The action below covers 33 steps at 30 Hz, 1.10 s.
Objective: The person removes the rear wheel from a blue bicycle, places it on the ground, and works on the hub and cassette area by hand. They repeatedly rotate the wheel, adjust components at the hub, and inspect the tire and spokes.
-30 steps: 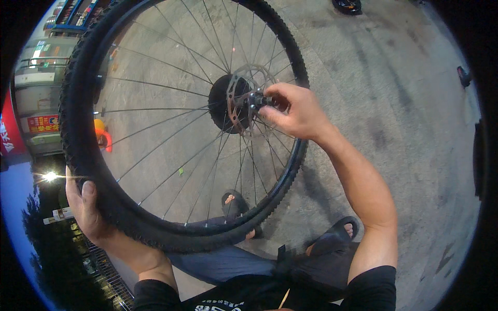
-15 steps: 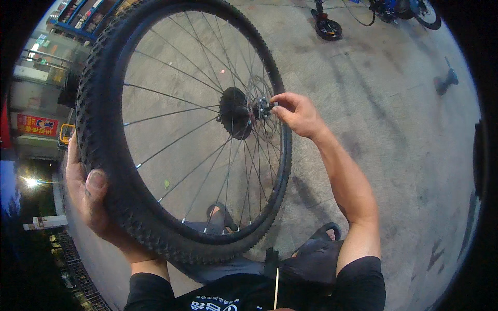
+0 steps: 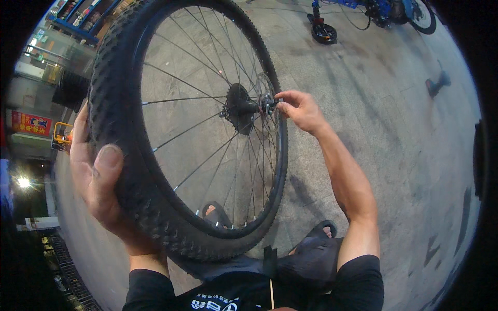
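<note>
A bicycle wheel with a knobby black tyre (image 3: 148, 202) stands tilted in front of me, above my lap. My left hand (image 3: 98, 181) grips the tyre at its left side, thumb on the near face and fingers wrapped behind. At the hub, a black cassette (image 3: 239, 110) sits left of a silver brake disc (image 3: 263, 83). My right hand (image 3: 305, 113) is closed in a pinch on the axle end (image 3: 279, 100), just right of the disc. The fingertips partly hide that small end piece.
A cordless drill (image 3: 439, 84) lies on the concrete floor at right. At the top right stands a blue bicycle (image 3: 386, 11), with a black round part (image 3: 322, 32) nearby. A blue shelf rack (image 3: 85, 20) and a yellow-framed object (image 3: 62, 133) are at left. My sandalled foot (image 3: 322, 230) is below.
The wheel has shifted a little right and turned, so the gap between cassette and disc shows more. My left hand has moved right with the tyre; my right hand stays at the axle end.
</note>
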Available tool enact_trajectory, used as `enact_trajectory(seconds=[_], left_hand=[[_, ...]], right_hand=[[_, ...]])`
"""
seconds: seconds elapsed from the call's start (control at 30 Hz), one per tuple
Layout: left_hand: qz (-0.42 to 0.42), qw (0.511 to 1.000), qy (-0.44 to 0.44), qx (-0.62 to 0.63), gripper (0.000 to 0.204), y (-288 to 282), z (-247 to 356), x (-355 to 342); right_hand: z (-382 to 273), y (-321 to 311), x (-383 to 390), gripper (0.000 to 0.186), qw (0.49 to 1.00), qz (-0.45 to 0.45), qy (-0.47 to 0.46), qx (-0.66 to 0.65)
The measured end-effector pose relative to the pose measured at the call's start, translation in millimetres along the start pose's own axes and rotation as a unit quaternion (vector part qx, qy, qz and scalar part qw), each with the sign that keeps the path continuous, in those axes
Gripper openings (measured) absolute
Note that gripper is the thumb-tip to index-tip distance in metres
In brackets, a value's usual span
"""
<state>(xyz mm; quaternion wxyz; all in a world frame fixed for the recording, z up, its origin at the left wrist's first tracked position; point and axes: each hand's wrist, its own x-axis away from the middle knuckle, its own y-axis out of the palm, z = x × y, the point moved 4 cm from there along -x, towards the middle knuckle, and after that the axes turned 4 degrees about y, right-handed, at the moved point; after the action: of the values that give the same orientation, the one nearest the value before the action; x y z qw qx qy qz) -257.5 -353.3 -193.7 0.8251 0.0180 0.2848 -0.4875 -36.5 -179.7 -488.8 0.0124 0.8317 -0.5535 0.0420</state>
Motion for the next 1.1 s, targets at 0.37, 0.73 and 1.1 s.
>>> enact_trajectory(seconds=[0.37,0.73,1.1], left_hand=[[-0.024,0.997,-0.018,0.075,0.097,6.1,15.6,-7.3],[-0.236,0.911,-0.121,0.315,0.042,-41.4,-138.5,-77.0],[-0.369,0.889,-0.232,0.143,0.043,63.3,-247.3,-17.6]], right_hand=[[-14.3,0.6,12.3,0.020,0.997,0.054,0.045,-0.013],[-20.4,8.7,16.4,0.022,0.994,0.101,0.043,-0.019],[-45.0,-22.0,46.3,0.024,0.986,0.161,0.044,-0.004]])
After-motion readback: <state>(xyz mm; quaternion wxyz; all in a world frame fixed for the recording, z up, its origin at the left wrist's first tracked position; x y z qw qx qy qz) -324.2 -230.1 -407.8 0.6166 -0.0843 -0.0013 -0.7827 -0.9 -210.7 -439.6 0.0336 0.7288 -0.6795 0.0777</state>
